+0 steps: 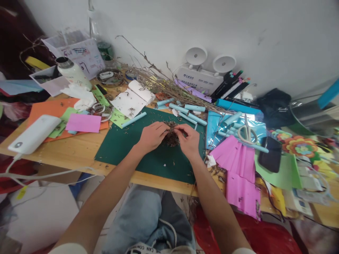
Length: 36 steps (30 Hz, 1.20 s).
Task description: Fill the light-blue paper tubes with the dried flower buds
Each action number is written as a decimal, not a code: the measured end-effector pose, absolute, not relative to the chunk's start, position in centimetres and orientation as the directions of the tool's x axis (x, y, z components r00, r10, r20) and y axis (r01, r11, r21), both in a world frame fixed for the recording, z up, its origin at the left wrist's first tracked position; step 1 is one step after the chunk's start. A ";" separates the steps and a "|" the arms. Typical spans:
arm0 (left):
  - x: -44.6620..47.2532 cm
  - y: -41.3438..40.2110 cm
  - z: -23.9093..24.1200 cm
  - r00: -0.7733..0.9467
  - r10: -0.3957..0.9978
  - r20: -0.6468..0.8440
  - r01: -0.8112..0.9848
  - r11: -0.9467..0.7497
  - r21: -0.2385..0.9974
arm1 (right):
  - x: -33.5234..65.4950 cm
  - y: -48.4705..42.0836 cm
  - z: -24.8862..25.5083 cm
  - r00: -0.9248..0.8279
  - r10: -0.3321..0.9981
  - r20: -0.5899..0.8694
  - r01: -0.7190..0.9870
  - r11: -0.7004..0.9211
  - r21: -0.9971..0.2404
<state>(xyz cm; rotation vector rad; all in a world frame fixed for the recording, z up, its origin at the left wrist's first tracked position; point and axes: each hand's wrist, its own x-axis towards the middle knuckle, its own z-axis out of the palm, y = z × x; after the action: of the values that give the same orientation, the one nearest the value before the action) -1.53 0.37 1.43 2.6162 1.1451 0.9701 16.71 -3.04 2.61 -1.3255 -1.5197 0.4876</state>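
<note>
A small brown heap of dried plant bits (171,140) lies on the dark green mat (119,148) in front of me. My left hand (153,138) comes at it from the left, fingers bent and pinched on the dried bits at its edge. From the other side my right hand (188,140) has thumb and forefinger pressed together on the same heap. Exactly what lies between the fingertips is too small to make out. Loose crumbs are scattered over the mat.
Pale blue paper tubes (187,113) lie behind the mat, near long dry stems (159,81). Scissors (247,132), pink crepe paper (235,158) and a phone (269,154) are at right. Left stand a white bottle (75,73) and a white power bank (34,134). A router (200,79) is behind.
</note>
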 end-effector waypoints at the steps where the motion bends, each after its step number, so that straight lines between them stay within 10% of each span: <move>1: -1.6 0.4 1.4 0.500 0.693 0.519 0.613 -0.707 0.353 | 16.9 -3.0 2.6 0.138 0.893 0.428 0.498 0.311 -0.809; 15: -1.6 0.1 1.9 0.443 0.754 0.486 0.572 -0.654 0.494 | 16.6 -3.2 2.4 0.113 0.911 0.396 0.395 0.325 -0.859; 36: -1.4 0.3 1.5 0.480 0.638 0.602 0.608 -0.737 0.297 | 16.8 -3.1 2.8 0.103 0.892 0.441 0.546 0.320 -0.774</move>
<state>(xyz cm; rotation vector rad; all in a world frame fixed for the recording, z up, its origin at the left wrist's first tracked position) -1.43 0.30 1.51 2.6654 1.1227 1.1124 16.75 -3.12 2.75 -1.3493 -1.5686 0.4264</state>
